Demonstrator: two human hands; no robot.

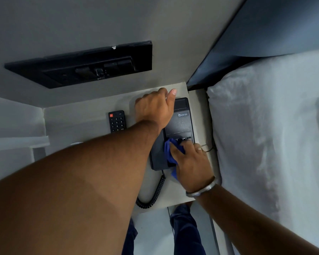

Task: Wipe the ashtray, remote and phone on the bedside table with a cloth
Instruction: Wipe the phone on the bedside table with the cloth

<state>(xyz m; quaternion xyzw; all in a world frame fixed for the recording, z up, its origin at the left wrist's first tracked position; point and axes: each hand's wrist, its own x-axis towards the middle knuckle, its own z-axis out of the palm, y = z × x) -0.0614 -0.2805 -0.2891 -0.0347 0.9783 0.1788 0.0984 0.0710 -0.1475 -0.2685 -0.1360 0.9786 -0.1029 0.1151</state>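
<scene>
A black desk phone (181, 122) stands on the pale bedside table (77, 122). Its handset cradle on the left side is bare. My right hand (190, 162) presses a blue cloth (170, 151) onto the keypad. My left hand (153, 109) is raised over the phone's top left corner, fingers curled in a fist with the thumb up. What it grips is hidden, and the coiled cord (155, 194) runs under that forearm. A black remote (116, 121) lies left of the phone. A pale round rim (75, 143), perhaps the ashtray, peeks out above my left forearm.
A black switch and socket panel (85, 65) is set in the wall behind the table. A bed with white linen (265, 135) and a dark headboard (265, 30) borders the table on the right. My legs (184, 230) stand at the table's front edge.
</scene>
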